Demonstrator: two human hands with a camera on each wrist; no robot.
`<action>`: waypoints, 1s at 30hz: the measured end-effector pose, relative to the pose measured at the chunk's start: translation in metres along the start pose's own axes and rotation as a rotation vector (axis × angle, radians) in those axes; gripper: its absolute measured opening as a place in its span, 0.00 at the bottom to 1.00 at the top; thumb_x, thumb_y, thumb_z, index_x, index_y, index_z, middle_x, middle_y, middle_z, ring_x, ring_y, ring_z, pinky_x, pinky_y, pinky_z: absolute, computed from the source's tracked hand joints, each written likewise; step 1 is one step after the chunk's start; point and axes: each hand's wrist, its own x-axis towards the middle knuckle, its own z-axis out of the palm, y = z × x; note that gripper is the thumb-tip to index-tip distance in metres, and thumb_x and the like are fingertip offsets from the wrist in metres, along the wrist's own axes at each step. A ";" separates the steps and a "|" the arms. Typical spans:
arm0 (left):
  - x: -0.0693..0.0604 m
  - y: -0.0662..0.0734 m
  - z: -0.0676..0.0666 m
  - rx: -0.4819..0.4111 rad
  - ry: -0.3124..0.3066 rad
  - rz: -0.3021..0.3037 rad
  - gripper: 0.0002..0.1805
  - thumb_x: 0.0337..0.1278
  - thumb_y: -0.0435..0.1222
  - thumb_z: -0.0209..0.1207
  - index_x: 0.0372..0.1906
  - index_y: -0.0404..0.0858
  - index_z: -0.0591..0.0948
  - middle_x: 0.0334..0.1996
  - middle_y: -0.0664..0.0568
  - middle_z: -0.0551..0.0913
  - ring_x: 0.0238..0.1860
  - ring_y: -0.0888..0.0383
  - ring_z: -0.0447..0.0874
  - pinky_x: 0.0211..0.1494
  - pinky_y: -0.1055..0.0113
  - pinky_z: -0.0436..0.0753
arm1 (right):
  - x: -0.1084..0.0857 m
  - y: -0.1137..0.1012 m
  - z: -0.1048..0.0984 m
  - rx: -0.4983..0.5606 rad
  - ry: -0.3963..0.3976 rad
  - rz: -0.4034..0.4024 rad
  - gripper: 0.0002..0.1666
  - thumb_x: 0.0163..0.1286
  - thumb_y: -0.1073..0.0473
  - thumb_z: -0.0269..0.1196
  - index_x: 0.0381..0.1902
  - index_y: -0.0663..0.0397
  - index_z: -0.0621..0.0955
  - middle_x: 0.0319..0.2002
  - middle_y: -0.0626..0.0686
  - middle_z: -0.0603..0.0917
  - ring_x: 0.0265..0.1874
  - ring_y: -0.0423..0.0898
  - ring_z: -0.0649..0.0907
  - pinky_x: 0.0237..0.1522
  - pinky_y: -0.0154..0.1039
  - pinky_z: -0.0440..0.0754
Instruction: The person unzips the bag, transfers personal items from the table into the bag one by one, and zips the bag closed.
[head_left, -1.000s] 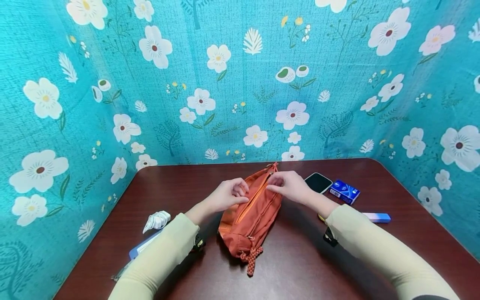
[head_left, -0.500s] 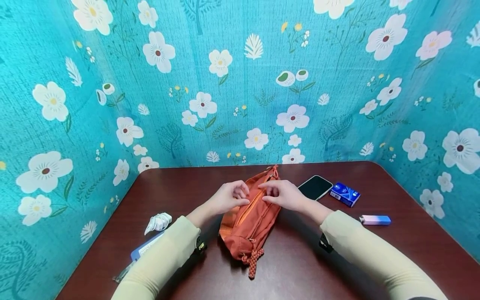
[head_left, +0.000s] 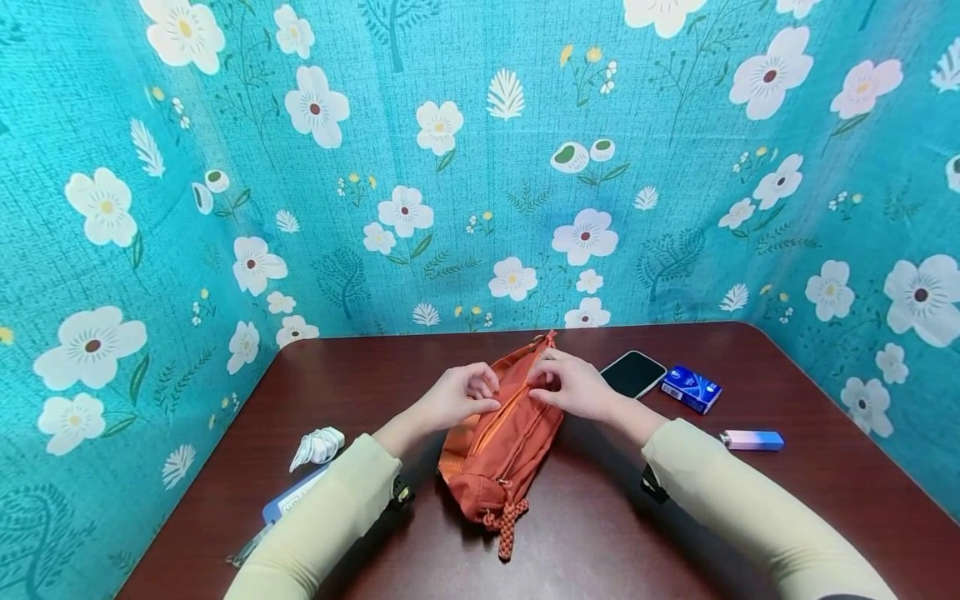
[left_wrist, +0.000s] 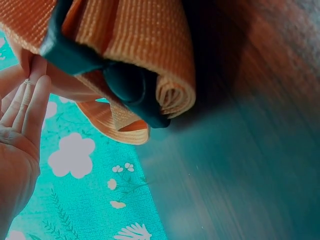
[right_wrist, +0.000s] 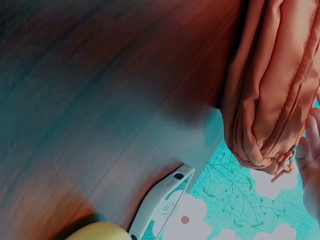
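An orange-red fabric pouch (head_left: 498, 450) lies at a slant on the table, its orange zipper running lengthwise along the top. A braided cord (head_left: 507, 529) hangs from its near end. My left hand (head_left: 457, 396) pinches fabric on the left side of the zipper; the left wrist view shows the pouch's webbing strap (left_wrist: 150, 40) and dark buckle (left_wrist: 127, 87) close by. On the zipper's other side, my right hand (head_left: 577, 387) pinches the upper edge between thumb and fingers. Its fingertips are partly hidden. A zipper pull (right_wrist: 287, 162) hangs at the pouch's far end.
Right of the pouch lie a phone (head_left: 633, 373), a blue box (head_left: 692, 389) and a pink-blue stick-shaped item (head_left: 752, 440). A yellow object (right_wrist: 97, 232) sits near the phone. Left are a white coiled cable (head_left: 317, 447) and a blue item (head_left: 288, 493), partly behind my sleeve.
My right hand shifts from the pouch's far end slightly toward me, its fingers parting and then closing on the zipper edge. The left hand stays nearly still. The head view tilts slightly.
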 end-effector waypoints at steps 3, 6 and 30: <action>0.000 0.001 0.000 -0.011 0.002 0.004 0.11 0.53 0.28 0.68 0.40 0.35 0.78 0.30 0.48 0.83 0.32 0.54 0.83 0.40 0.67 0.83 | 0.001 0.001 0.001 -0.013 -0.019 -0.003 0.10 0.59 0.56 0.72 0.40 0.45 0.86 0.42 0.45 0.80 0.40 0.43 0.77 0.41 0.41 0.78; 0.001 -0.004 0.002 -0.007 0.007 0.004 0.11 0.53 0.28 0.68 0.40 0.35 0.78 0.30 0.49 0.83 0.32 0.54 0.83 0.40 0.67 0.82 | 0.002 0.001 0.002 -0.028 -0.049 -0.007 0.12 0.59 0.55 0.72 0.42 0.45 0.86 0.44 0.46 0.81 0.46 0.45 0.76 0.45 0.44 0.78; -0.001 -0.007 0.002 0.002 0.046 0.000 0.10 0.53 0.29 0.68 0.37 0.38 0.78 0.29 0.54 0.81 0.31 0.60 0.82 0.40 0.68 0.83 | -0.002 -0.009 0.008 0.018 -0.210 -0.084 0.21 0.59 0.51 0.69 0.51 0.45 0.86 0.30 0.43 0.72 0.33 0.41 0.71 0.31 0.36 0.70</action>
